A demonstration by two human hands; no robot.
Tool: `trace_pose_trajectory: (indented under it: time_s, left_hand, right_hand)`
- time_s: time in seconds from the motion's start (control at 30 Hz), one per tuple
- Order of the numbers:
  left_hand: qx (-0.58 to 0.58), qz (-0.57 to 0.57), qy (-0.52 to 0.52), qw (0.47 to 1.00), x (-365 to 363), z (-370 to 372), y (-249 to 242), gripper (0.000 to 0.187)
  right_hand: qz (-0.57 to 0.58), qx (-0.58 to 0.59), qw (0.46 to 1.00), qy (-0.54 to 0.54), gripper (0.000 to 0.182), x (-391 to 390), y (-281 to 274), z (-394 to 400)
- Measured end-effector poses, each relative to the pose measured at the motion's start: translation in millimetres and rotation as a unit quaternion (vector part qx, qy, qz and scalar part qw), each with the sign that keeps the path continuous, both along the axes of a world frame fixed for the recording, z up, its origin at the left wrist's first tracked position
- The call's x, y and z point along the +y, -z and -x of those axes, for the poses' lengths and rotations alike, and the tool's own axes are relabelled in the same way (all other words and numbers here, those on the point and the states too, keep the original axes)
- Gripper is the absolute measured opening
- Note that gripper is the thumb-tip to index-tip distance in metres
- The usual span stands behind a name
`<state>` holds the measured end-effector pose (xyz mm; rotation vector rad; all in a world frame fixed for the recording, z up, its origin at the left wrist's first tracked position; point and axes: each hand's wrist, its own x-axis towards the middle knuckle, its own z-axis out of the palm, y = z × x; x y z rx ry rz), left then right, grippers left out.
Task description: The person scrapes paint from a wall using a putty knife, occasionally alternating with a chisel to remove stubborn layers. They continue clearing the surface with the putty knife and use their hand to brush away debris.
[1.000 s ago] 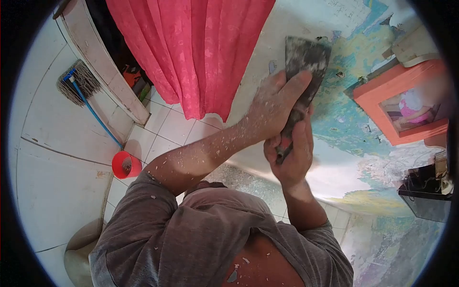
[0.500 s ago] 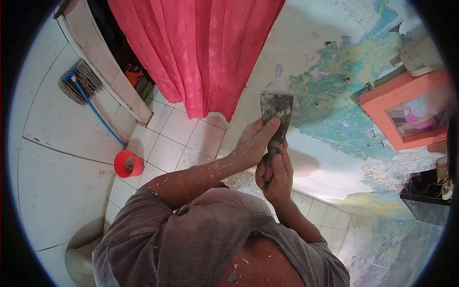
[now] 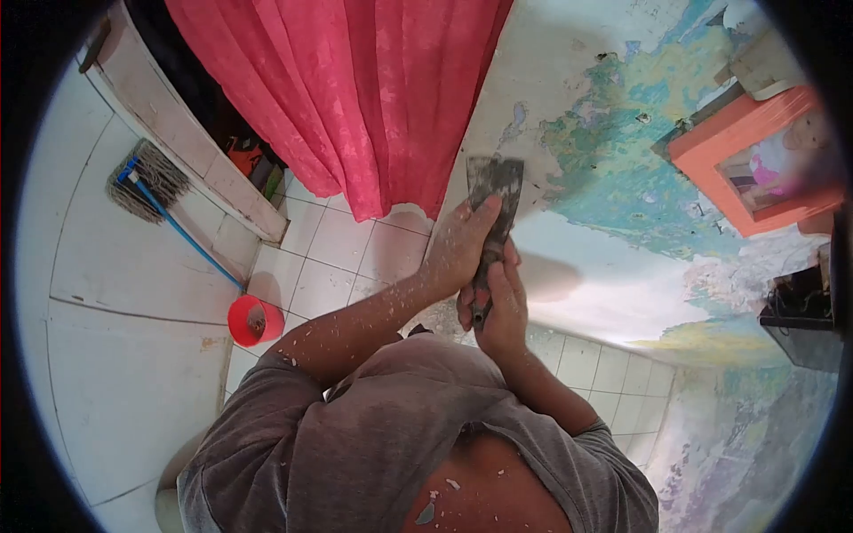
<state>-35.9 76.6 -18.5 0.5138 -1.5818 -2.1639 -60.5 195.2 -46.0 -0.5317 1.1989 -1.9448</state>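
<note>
A paint scraper [image 3: 505, 185] with a broad, paint-smeared metal blade lies against the white wall, its edge close to the peeling paint patch [image 3: 595, 133]. My left hand [image 3: 458, 244] is closed round the blade's lower part, thumb pressed flat on the metal. Lower down, my right hand [image 3: 505, 306] wraps the dark handle with its reddish part, its end showing between the fingers. Pale paint flakes speckle my left forearm and chest.
A pink curtain [image 3: 355, 107] hangs left of the scraper. On the wall at right is an orange picture frame [image 3: 724, 182], with a dark box [image 3: 804, 333] below it. A mop [image 3: 147, 182] leans at left, near a red bucket [image 3: 255, 321] on the tiled floor [image 3: 324, 284].
Both hands and the scraper have shifted a little left and up along the wall, nearer the curtain. The view has turned slightly. Both grips stay the same.
</note>
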Motion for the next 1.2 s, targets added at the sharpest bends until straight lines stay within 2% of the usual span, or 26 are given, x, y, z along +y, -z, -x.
trace_pose_trajectory:
  time_s: [0.07, 0.13, 0.2, 0.27, 0.3, 0.33, 0.37, 0.4, 0.43, 0.5, 0.57, 0.67, 0.7, 0.73, 0.8, 0.83, 0.9, 0.93, 0.97, 1.0, 1.03, 1.07, 1.1, 1.13, 1.17, 1.2]
  left_hand:
    - [0.012, 0.01, -0.025, 1.0, -6, 0, 4, 0.047]
    - [-0.027, 0.042, -0.006, 0.999, -21, 5, 6, 0.044]
    - [0.0, -0.001, 0.036, 0.999, -29, 2, 14, 0.043]
    - [-0.002, 0.09, 0.019, 0.996, -34, 0, 17, 0.053]
    - [-0.004, 0.092, 0.022, 0.996, -31, 0, 33, 0.053]
    - [0.004, 0.105, -0.023, 0.994, -24, 2, 58, 0.052]
    - [0.015, 0.119, -0.069, 0.99, -23, 4, 56, 0.051]
    - [0.017, 0.123, -0.067, 0.99, -30, 8, 53, 0.051]
    - [0.0, 0.081, -0.025, 0.996, -37, 4, 24, 0.05]
    - [-0.023, 0.035, 0.019, 0.999, -40, 0, 13, 0.048]
    - [-0.004, 0.139, 0.004, 0.99, -43, 1, 18, 0.046]
    - [0.027, 0.164, -0.034, 0.985, -36, -1, 38, 0.047]
    - [0.031, 0.169, -0.034, 0.985, -41, 4, 39, 0.047]
    - [0.029, 0.148, -0.022, 0.988, -46, 3, 12, 0.047]
    - [0.017, 0.121, -0.007, 0.992, -51, -1, -12, 0.047]
    - [0.003, 0.113, 0.019, 0.993, -58, 2, -21, 0.047]
    - [-0.01, 0.112, 0.045, 0.993, -62, 3, -18, 0.047]
    - [0.035, 0.245, -0.022, 0.969, -58, 1, 2, 0.046]
    - [0.081, 0.371, -0.089, 0.921, -54, -2, 14, 0.045]
    - [0.082, 0.373, -0.091, 0.92, -48, -6, 8, 0.045]
    - [0.039, 0.309, -0.08, 0.947, -42, -12, -3, 0.043]
    - [-0.007, 0.241, -0.065, 0.968, -37, -15, -7, 0.042]
    - [-0.013, 0.237, -0.061, 0.97, -42, -15, -4, 0.042]
    - [-0.023, 0.173, -0.013, 0.985, -53, -9, -3, 0.042]
    - [-0.027, 0.113, 0.034, 0.993, -62, -2, -3, 0.042]
    - [-0.023, 0.118, 0.033, 0.992, -61, -2, -1, 0.042]
  right_hand:
    - [-0.006, -0.005, 1.0, 0.014, 0.034, -8, 3, -7]
    - [-0.013, -0.036, 0.999, 0.016, 0.043, -20, 8, -5]
    - [-0.022, -0.023, 0.999, 0.029, 0.044, -30, 17, -10]
    - [0.026, -0.004, 0.999, 0.031, 0.045, -37, 26, -11]
    - [0.027, -0.007, 0.999, 0.034, 0.045, -34, 28, -16]
    - [0.006, 0.009, 0.999, 0.038, 0.044, -29, 30, -23]
    - [-0.014, 0.027, 0.999, 0.041, 0.043, -28, 30, -24]
    - [-0.01, 0.028, 0.999, 0.044, 0.043, -36, 28, -19]
    - [0.0, 0.044, 0.997, 0.061, 0.038, -45, 25, -14]
    - [0.016, 0.044, 0.996, 0.075, 0.035, -52, 28, -13]
    - [0.024, 0.052, 0.996, 0.074, 0.034, -52, 37, -11]
    - [0.018, 0.056, 0.995, 0.075, 0.034, -43, 38, -24]
    - [0.008, 0.053, 0.996, 0.076, 0.034, -43, 34, -25]
    - [0.01, 0.052, 0.996, 0.077, 0.034, -49, 22, -18]
    - [-0.026, 0.167, 0.982, 0.078, 0.036, -63, -2, -2]
    - [0.031, 0.096, 0.991, 0.083, 0.036, -72, 0, -3]
    - [0.016, 0.113, 0.99, 0.086, 0.037, -67, -3, -8]
    - [-0.004, 0.129, 0.988, 0.09, 0.039, -62, -4, -12]
    - [-0.001, 0.131, 0.987, 0.089, 0.039, -60, 10, -19]
    - [0.031, 0.14, 0.98, 0.134, 0.035, -60, 36, -27]
    - [0.063, 0.149, 0.971, 0.179, 0.032, -64, 33, -31]
    - [0.061, 0.146, 0.971, 0.179, 0.032, -66, 28, -26]
    - [0.047, 0.08, 0.989, 0.117, 0.034, -66, 22, -18]
    - [0.035, 0.016, 0.998, 0.056, 0.037, -66, 12, -14]
    - [0.033, 0.017, 0.998, 0.053, 0.042, -68, 11, -15]
    - [0.038, 0.021, 0.998, 0.053, 0.042, -68, 13, -13]
